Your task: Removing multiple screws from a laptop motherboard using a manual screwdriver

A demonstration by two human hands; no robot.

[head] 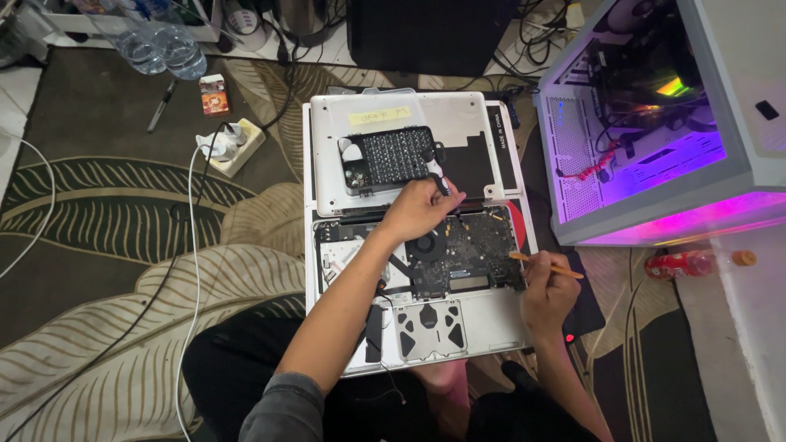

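Observation:
An opened silver laptop lies on the floor in front of me, its bottom cover off and its dark circuit board and round fan exposed. My left hand rests at the board's top edge, fingers closed on a small dark part by the hinge. My right hand sits at the laptop's right edge, gripping a thin orange-handled tool whose tip points at the board. The removed bottom cover lies just beyond, with a black perforated tray of small parts on it.
A white computer case glowing purple stands at the right. A red bottle lies below it. A white power strip with cables, a small orange box and clear plastic bottles sit at the upper left on the leaf-patterned carpet.

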